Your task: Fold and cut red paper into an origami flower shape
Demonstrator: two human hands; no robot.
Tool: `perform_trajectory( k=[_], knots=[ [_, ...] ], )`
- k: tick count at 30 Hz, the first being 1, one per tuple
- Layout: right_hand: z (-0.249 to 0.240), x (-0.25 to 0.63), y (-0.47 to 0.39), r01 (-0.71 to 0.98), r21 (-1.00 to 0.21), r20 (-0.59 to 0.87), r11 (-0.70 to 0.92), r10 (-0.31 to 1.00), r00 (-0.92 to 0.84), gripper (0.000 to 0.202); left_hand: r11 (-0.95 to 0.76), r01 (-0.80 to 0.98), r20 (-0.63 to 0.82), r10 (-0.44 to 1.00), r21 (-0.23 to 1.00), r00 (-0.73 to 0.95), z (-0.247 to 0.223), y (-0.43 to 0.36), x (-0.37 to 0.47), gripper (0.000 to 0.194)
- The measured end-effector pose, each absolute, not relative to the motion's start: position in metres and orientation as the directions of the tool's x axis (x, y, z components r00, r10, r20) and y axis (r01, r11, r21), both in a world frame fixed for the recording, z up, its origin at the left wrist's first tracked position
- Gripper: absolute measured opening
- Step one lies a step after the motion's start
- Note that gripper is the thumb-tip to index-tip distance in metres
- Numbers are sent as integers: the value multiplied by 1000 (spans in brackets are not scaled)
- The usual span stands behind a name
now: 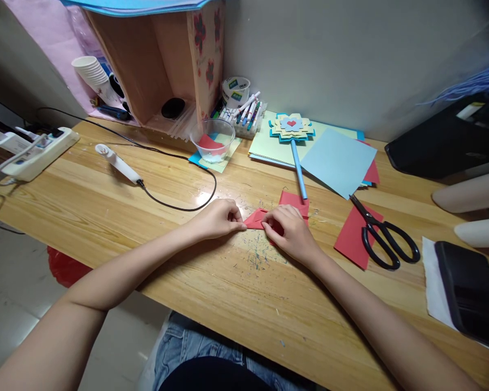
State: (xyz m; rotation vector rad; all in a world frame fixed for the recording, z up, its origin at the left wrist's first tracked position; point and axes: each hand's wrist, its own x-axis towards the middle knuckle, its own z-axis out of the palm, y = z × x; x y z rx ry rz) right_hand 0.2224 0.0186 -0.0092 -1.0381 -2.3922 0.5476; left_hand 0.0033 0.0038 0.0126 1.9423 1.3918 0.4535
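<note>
A small folded piece of red paper (254, 219) lies between my two hands, low over the wooden table. My left hand (223, 218) pinches its left corner, the fingers curled. At its right end my right hand (288, 230) grips it between thumb and fingertips, hiding part of it. Just behind the right hand lies another red sheet (294, 200), partly covered by that hand. The blue stem of a layered paper flower (292, 125) reaches down onto this sheet. Black-handled scissors (381, 232) rest on a red paper piece to the right.
A glue gun (118, 164) with a black cord lies on the left, near a power strip (44, 155). Behind are a clear bowl (213, 142), markers (248, 114) and a decorated cardboard box (207, 60). A light-blue sheet (339, 160) and a phone (470, 288) are rightward.
</note>
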Motion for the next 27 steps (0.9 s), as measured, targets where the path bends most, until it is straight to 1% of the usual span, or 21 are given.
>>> perform_trajectory(
  k=[7, 10, 13, 15, 17, 20, 23, 27],
  knots=[
    [-9, 223, 18, 563, -516, 284, 645, 749, -598, 5, -276, 757, -58, 923, 592, 381, 23, -4, 11, 19],
    [-9, 222, 18, 581, -479, 296, 658, 744, -598, 5, -282, 782, -59, 925, 556, 375, 24, -6, 14, 17],
    [-9, 222, 17, 591, -415, 336, 692, 720, -607, 5, -259, 815, -69, 937, 518, 342, 24, -8, 16, 15],
    [-9, 222, 17, 580, -333, 398, 743, 669, -628, 6, -236, 839, -84, 945, 490, 315, 24, -8, 17, 14],
    [-9, 222, 17, 552, -231, 456, 802, 590, -666, 10, -218, 855, -99, 950, 471, 297, 25, -9, 18, 13],
    [-8, 224, 17, 457, -114, 475, 882, 453, -755, 17, -208, 847, -114, 947, 490, 299, 29, -9, 17, 11],
    [-8, 226, 18, 355, -68, 445, 933, 346, -826, 24, -183, 817, -156, 936, 547, 315, 31, -8, 13, 11],
    [-9, 228, 19, 332, -74, 381, 940, 334, -862, 29, -175, 780, -181, 920, 601, 346, 30, -4, 8, 13]
  ],
)
